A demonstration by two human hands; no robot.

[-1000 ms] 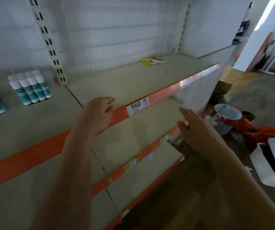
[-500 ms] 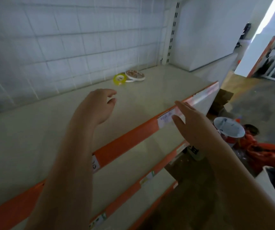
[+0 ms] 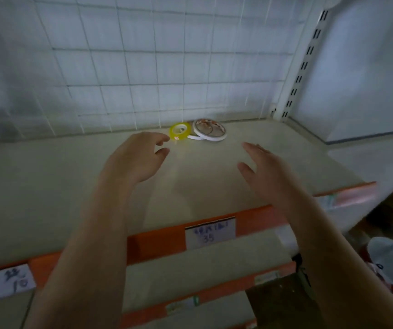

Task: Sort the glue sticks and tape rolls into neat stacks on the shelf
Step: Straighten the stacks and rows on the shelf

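Over the beige metal shelf (image 3: pixel 48 186), the left hand (image 3: pixel 133 160) is hovering, grip loosely wide, near one small yellow tape roll (image 3: pixel 180 131) touching one flat white tape roll (image 3: pixel 209 132) by the back grid; the right hand (image 3: pixel 269 172) is hovering empty, grip wide.

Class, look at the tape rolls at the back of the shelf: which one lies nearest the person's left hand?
The yellow tape roll, just beyond the left hand. The white tape rolls lie farther right.
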